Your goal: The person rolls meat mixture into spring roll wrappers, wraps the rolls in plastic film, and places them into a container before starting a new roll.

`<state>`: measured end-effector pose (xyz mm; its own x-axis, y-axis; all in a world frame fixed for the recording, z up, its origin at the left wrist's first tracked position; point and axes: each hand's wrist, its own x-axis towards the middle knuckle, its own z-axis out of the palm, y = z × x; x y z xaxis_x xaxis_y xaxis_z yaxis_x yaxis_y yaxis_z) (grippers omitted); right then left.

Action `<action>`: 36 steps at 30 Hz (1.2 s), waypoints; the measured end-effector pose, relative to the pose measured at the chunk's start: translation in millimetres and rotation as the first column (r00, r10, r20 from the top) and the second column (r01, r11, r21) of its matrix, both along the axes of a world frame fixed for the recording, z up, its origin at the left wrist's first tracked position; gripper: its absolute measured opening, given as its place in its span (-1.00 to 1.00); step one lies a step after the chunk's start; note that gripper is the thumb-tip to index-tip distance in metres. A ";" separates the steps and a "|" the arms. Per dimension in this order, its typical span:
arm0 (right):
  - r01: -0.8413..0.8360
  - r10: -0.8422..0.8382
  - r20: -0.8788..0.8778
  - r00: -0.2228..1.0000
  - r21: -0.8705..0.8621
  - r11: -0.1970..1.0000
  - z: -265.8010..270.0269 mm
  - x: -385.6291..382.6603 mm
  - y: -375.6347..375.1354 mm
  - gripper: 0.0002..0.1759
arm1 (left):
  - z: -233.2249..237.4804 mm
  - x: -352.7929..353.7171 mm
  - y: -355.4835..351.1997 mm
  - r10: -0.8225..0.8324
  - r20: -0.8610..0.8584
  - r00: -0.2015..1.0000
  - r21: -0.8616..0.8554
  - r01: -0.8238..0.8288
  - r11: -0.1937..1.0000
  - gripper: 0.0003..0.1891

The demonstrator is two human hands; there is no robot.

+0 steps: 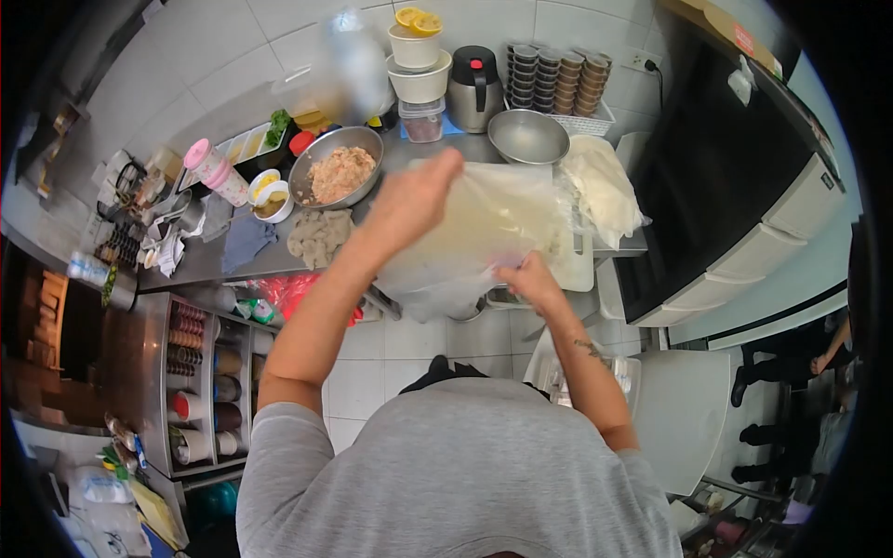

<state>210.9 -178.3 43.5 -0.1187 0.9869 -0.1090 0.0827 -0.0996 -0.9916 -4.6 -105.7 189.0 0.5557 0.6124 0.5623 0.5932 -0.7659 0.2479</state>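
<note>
A large translucent plastic bag (484, 214) is stretched between my hands above the counter's front edge. My left hand (414, 205) is closed on its upper left part, raised over the counter. Lower down on the right, my right hand (532, 282) pinches the bag's near edge. Behind the bag, partly covered by it, lies a white cutting board (575, 265). A steel bowl (307, 186) with pinkish minced filling (341, 174) stands left of my left hand. To the right of the bag, a plastic bag of pale dough-like material (600, 191) rests on the counter.
An empty steel bowl (528, 138), a thermal jug (475, 88) and stacked sauce cups (563, 79) line the back. Crumpled cloths (321, 237) lie at the counter's left front. A dark-fronted fridge (726, 167) stands at right. Other people's legs (786, 349) show at far right.
</note>
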 end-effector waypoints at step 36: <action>0.446 -0.514 -0.378 0.770 -0.258 0.857 -3.2 60.4 51.9 -0.45 | -127.3 29.7 126.8 0.031 -0.139 0.990 -0.313 -0.073 0.947 -0.74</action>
<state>271.3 -126.4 40.3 0.2990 0.9037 -0.3064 -0.4339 -0.1572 -0.8872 25.1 21.0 61.7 0.5737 0.7770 0.2593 0.6735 -0.6276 0.3905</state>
